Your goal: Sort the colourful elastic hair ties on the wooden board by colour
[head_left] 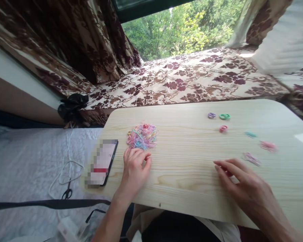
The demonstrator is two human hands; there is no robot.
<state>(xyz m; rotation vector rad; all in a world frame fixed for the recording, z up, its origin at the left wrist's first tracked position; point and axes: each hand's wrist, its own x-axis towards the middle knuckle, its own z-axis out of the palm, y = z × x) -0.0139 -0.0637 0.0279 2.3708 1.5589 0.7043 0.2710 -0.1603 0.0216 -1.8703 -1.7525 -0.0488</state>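
Observation:
A loose pile of small elastic hair bands (141,137), mostly pink with blue and yellow ones, lies on the left half of the table. At its near edge rests my left hand (136,166), fingers curled down and the thumb meeting the index finger; anything between them is hidden. Across the table, my right hand (244,183) hovers with thumb and index fingertips pinched together, and I cannot make out what is in them. Just beyond it lie a lilac bundle (251,158), a pink bundle (267,146) and a teal bundle (250,134) of bands.
Farther back sit coiled bands in purple (211,115), green (224,116) and pinkish red (223,128). A phone (104,164) lies at the left edge of the pale wooden table (181,181). Scissors (67,193) and a white cable (65,164) are on the bedding.

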